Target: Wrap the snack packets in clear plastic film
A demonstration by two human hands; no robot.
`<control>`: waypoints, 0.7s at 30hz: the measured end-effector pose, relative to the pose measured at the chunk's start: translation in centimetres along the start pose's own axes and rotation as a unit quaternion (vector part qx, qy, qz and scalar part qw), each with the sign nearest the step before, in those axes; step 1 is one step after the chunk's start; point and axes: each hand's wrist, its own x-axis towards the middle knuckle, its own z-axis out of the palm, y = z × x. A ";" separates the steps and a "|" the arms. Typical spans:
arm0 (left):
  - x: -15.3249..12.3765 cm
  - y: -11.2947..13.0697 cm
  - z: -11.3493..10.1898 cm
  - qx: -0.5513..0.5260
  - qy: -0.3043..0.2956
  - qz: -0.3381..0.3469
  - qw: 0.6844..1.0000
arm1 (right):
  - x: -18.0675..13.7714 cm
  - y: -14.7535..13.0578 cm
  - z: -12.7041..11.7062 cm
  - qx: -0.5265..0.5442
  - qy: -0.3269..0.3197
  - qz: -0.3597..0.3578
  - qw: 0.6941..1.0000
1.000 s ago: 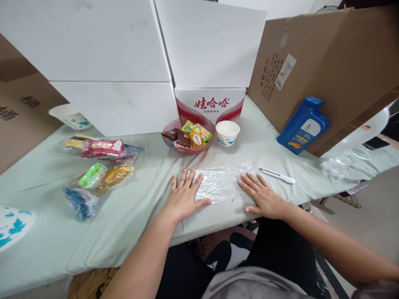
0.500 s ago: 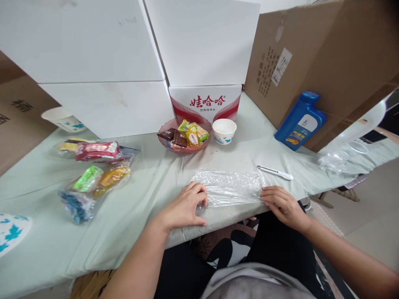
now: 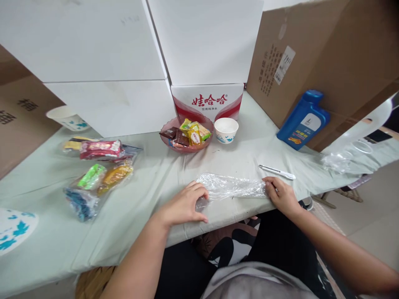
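A clear plastic bag (image 3: 232,187) lies near the front edge of the pale green table (image 3: 149,178), folded into a narrow strip. My left hand (image 3: 183,203) is closed, pinching the bag's left end. At the bag's right end my right hand (image 3: 280,194) grips it with curled fingers. A white utility knife (image 3: 277,172) rests just beyond my right hand.
A pink bowl of wrapped snacks (image 3: 187,135) and a white paper bowl (image 3: 226,129) stand behind the bag. Snack packets (image 3: 99,166) lie at the left, a blue bottle (image 3: 304,120) at the right. White and brown boxes (image 3: 205,41) wall the back.
Both hands went from lying flat on the spread bag to pinching its ends. The bag has been folded over from a wide sheet into a narrow strip.
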 end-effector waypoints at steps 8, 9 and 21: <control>0.1 -0.7 0.2 -0.094 0.105 -0.124 0.982 | -0.3 0.1 0.3 -0.086 0.032 -0.052 0.994; 0.1 -0.9 0.3 -0.101 0.117 -0.145 0.977 | -0.3 0.1 0.4 -0.107 0.032 -0.063 0.992; 1.3 0.0 2.8 0.202 0.283 -0.198 0.916 | 0.2 -0.7 0.1 -0.139 0.022 -0.048 0.989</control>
